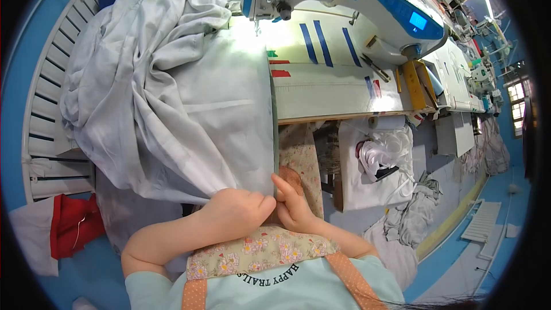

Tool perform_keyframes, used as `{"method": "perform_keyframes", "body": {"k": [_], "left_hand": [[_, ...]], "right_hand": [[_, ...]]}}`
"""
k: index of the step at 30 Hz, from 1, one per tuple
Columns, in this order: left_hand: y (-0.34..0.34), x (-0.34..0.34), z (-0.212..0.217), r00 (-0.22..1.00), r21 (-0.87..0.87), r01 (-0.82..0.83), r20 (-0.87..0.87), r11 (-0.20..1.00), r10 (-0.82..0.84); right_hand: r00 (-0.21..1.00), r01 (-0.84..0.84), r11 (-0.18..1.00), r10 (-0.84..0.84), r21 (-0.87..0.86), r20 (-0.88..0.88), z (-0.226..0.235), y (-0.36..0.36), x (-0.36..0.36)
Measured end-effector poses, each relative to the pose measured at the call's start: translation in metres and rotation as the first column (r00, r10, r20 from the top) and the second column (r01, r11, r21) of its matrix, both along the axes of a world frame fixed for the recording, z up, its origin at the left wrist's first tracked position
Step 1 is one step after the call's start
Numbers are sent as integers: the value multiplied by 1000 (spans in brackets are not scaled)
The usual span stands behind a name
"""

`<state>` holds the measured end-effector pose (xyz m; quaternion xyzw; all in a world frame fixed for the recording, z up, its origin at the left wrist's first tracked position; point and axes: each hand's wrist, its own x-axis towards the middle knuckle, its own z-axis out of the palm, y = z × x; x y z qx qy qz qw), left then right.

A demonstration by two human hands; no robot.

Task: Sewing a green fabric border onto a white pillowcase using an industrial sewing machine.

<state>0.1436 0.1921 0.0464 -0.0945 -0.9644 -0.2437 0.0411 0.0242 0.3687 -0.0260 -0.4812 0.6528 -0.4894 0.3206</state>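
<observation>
So I'm sat at the sewing machine (344,0), white with blue trim and a small lit screen on its right end, and pretty much everything lines up off that. Both my hands are down close to my body, well below the machine, right at the near end of the big pale grey fabric (189,97). My left hand (238,212) is curled into a fist around the bottom corner of the fabric, gripping it tight. My right hand (293,204) sits just beside it, touching it, fingers pinched narrow on the fabric's folded edge with the index finger pointing up along that edge. The edge runs in a straight line from my hands up to the needle area under the machine's head, where the lamp makes it glow bright. The rest of the fabric is heaped in loose folds to the left of the machine, spilling over a white slatted rack (51,92). The table top (333,89) below the machine has blue and red tape strips stuck on it. A red cloth (74,224) lies far lower left of the machine, below the rack.
</observation>
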Motion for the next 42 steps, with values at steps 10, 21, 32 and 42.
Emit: {"method": "perform_keyframes", "body": {"k": [10,21,32,42], "left_hand": [[4,-8,-1,979,105,156,-151,982,-140],[-86,-4,-46,702,587,-666,283,461,654],[-41,101,-67,838,218,-337,513,916,187],[-160,-36,5,722,-341,-660,-39,670,691]], "right_hand": [[998,58,998,-58,-25,0,14,-14,-3],[849,64,854,-318,-515,-421,63,-41,-37],[985,78,975,-107,-208,-133,-18,-45,-31],[994,108,990,-108,-88,-5,-11,-47,-39]]}}
